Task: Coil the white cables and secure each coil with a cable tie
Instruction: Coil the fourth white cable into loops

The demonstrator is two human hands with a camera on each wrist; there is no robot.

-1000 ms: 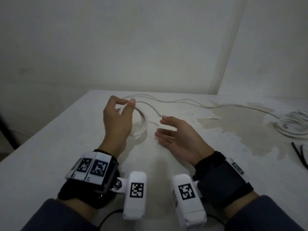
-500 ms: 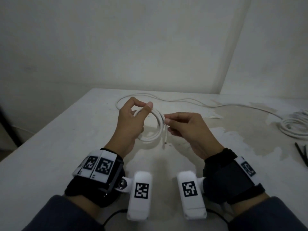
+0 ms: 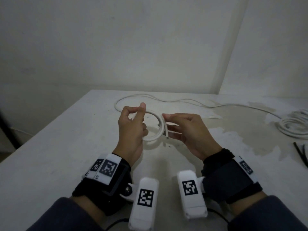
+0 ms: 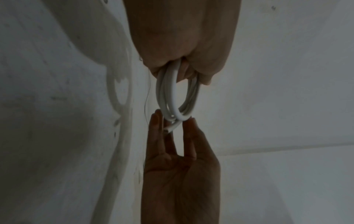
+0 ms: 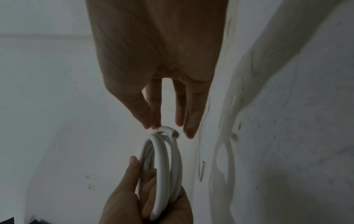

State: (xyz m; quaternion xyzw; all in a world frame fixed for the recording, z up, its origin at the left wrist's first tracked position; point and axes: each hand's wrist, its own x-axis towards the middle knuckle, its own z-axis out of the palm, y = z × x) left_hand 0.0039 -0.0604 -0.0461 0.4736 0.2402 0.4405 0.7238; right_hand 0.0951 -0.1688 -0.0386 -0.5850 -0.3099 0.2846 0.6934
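Observation:
A small coil of white cable [image 3: 156, 133] hangs above the table between both hands. My left hand [image 3: 138, 114] grips the coil's left side, with the loops running through its curled fingers [image 4: 188, 71]. My right hand [image 3: 166, 126] pinches the coil's right side, where the cut cable end [image 3: 166, 136] sticks out. In the right wrist view, my fingertips [image 5: 188, 133] sit on the top of the coil [image 5: 162, 166]. My left hand [image 5: 134, 197] cups the coil from below. The coil [image 4: 172, 98] shows about three loops.
A second white cable [image 3: 191, 102] snakes along the far side of the table [image 3: 50, 155] to a loose bundle [image 3: 293, 127] at the right edge. Black cable ties [image 3: 300, 152] lie near that bundle. A pale stain spreads over the right half of the table.
A second ago my right hand was open and away from the coil. It has since moved in and pinched the coil's right side, bringing the loose cable end up against the loops.

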